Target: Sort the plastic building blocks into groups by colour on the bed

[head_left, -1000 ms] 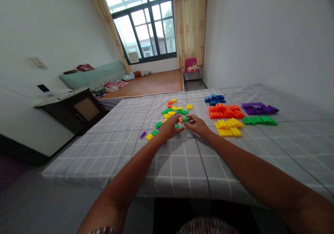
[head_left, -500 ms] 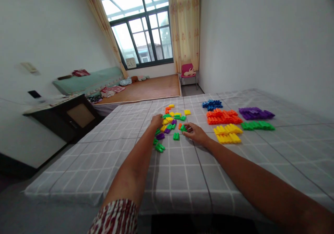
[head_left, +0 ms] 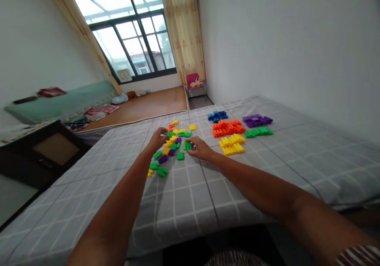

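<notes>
My right hand [head_left: 199, 149] is closed on green blocks [head_left: 187, 145] at the right edge of a loose mix of green, yellow, purple and orange blocks. At the left side of that mix, my left hand [head_left: 158, 139] has its fingertips bent at a green block [head_left: 169, 134]; whether it grips the block is unclear. Nearer to me lie a purple block [head_left: 163, 159] and a green block [head_left: 162, 171]. A separate green block [head_left: 181, 156] sits just below my right hand.
Right of my hands, blocks are grouped by colour: blue [head_left: 217, 116], orange [head_left: 228, 128], yellow [head_left: 232, 145], purple [head_left: 257, 120] and green [head_left: 259, 132]. They lie on a checked cloth [head_left: 190, 194]. Beyond are a low bed [head_left: 154, 101] and a pink chair [head_left: 193, 80].
The view has turned to the right, so everything sits further left. More green blocks now show at my right hand. My left hand has drawn slightly away from the block mix.
</notes>
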The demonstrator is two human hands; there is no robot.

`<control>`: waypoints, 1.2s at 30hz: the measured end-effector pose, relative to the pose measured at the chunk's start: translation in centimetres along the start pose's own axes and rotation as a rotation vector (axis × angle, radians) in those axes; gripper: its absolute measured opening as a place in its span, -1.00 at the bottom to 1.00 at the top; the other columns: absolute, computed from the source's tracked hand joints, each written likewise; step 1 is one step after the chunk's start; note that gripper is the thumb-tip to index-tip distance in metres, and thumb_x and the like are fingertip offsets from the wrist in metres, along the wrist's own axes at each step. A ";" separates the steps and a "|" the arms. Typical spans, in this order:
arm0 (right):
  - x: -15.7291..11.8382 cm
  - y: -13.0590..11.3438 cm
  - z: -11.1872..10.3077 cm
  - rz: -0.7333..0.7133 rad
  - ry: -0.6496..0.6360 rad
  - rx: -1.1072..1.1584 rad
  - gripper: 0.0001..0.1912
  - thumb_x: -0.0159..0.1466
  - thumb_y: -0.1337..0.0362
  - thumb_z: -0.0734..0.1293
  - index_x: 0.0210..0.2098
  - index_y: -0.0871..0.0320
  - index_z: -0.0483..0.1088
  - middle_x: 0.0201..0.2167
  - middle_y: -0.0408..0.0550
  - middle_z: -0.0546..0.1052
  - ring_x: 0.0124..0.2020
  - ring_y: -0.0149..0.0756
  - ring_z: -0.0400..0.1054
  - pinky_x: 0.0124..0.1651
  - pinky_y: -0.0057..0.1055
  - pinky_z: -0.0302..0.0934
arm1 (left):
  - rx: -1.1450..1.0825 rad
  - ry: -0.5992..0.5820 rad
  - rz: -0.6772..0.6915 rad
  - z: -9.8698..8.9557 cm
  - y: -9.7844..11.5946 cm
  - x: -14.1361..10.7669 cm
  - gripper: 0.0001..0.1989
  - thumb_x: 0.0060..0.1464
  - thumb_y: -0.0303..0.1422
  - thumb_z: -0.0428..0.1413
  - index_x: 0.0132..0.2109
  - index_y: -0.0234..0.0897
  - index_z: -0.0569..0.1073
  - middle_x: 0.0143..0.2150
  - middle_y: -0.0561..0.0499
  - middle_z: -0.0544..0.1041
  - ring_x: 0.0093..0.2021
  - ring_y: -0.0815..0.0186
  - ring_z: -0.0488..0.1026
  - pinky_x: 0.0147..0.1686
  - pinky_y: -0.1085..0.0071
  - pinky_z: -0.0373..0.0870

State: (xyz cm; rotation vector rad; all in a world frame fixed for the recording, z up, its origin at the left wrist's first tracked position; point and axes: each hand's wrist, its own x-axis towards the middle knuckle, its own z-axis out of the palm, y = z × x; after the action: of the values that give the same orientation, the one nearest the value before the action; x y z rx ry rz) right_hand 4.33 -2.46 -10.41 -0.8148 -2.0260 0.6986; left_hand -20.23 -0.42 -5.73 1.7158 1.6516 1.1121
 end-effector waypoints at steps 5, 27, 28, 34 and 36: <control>0.6 -0.6 -8.0 -0.038 -0.022 -0.007 -0.54 0.09 0.32 0.41 0.00 0.14 0.39 -0.11 -0.02 0.49 -0.23 -0.33 0.41 -0.17 -0.35 0.35 | 0.013 -0.133 0.181 4.3 6.3 0.1 -0.75 -0.02 -0.24 0.13 -0.22 -0.30 0.39 -0.40 0.06 0.45 -0.44 0.37 0.44 -0.45 0.43 0.40; -11.7 9.0 -29.9 0.209 -0.138 -0.243 -0.58 -0.05 0.13 0.47 -0.19 0.11 0.55 -0.33 -0.10 0.55 -0.43 -0.33 0.37 -0.33 -0.42 0.26 | 0.388 -0.373 0.584 27.3 19.4 -0.2 -0.59 -0.03 -0.47 0.19 0.02 -0.22 0.47 0.02 -0.07 0.53 0.05 0.18 0.44 0.12 0.24 0.33; -11.8 8.9 -29.5 0.205 -0.156 -0.231 -0.59 -0.06 0.12 0.48 -0.21 0.10 0.56 -0.36 -0.12 0.54 -0.44 -0.34 0.37 -0.35 -0.43 0.25 | 0.395 -0.376 0.574 27.7 19.4 0.0 -0.60 -0.03 -0.47 0.19 0.02 -0.24 0.48 0.01 -0.08 0.54 0.05 0.18 0.45 0.12 0.23 0.33; -11.7 8.8 -28.6 0.216 -0.140 -0.313 -0.67 -0.07 0.16 0.49 -0.29 0.08 0.57 -0.43 -0.13 0.55 -0.47 -0.31 0.37 -0.39 -0.43 0.19 | 0.384 -0.422 0.524 29.2 19.3 0.0 -0.61 -0.04 -0.46 0.20 0.00 -0.34 0.47 -0.05 -0.13 0.55 -0.05 0.19 0.49 0.02 0.27 0.40; -11.7 8.8 -29.0 0.209 -0.089 -0.341 -0.68 -0.02 0.16 0.47 -0.26 0.10 0.56 -0.36 -0.11 0.57 -0.43 -0.31 0.39 -0.35 -0.43 0.21 | 0.377 -0.449 0.541 29.4 19.2 -0.6 -0.62 -0.04 -0.46 0.20 -0.01 -0.30 0.47 -0.09 -0.09 0.56 -0.08 0.22 0.49 -0.02 0.29 0.42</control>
State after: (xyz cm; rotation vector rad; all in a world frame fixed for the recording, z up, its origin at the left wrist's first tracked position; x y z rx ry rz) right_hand 36.69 -0.41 -7.68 -1.2265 -2.1939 0.5151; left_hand 14.87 1.67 -5.91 2.5328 1.1919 0.5601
